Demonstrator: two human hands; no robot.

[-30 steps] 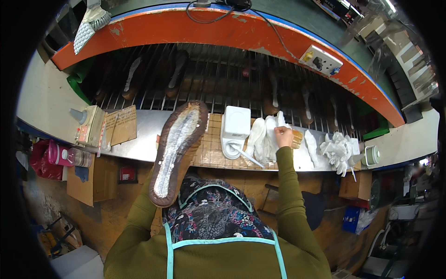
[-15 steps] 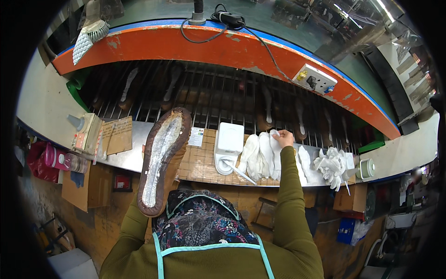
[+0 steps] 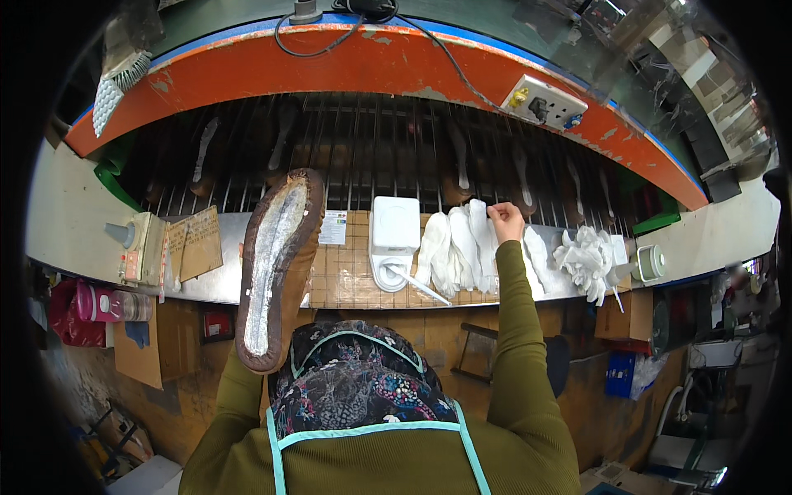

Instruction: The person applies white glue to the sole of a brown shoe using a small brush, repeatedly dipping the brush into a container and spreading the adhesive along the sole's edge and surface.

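Note:
A brown shoe is held up sole toward me on the left, a pale silvery strip running down the middle of its sole. My left hand is behind it, gripping it; only a sliver of fingers shows. Over the bench my right hand has thumb and fingers pinched together at the upper end of a white foot-shaped piece. More such white pieces lie overlapping to its left. Beside them is a white plastic pot with a white stick handle leaning out of its front.
Beyond the bench, shoes lie sole up on a rack of metal rods under an orange beam. A power socket is fixed to the beam. Right stand crumpled white material and a green-white container; left, a cardboard piece.
The whole view has shifted, so the bench sits higher in the picture. My right hand has moved slightly right along the white pieces. The shoe stays raised in my left hand.

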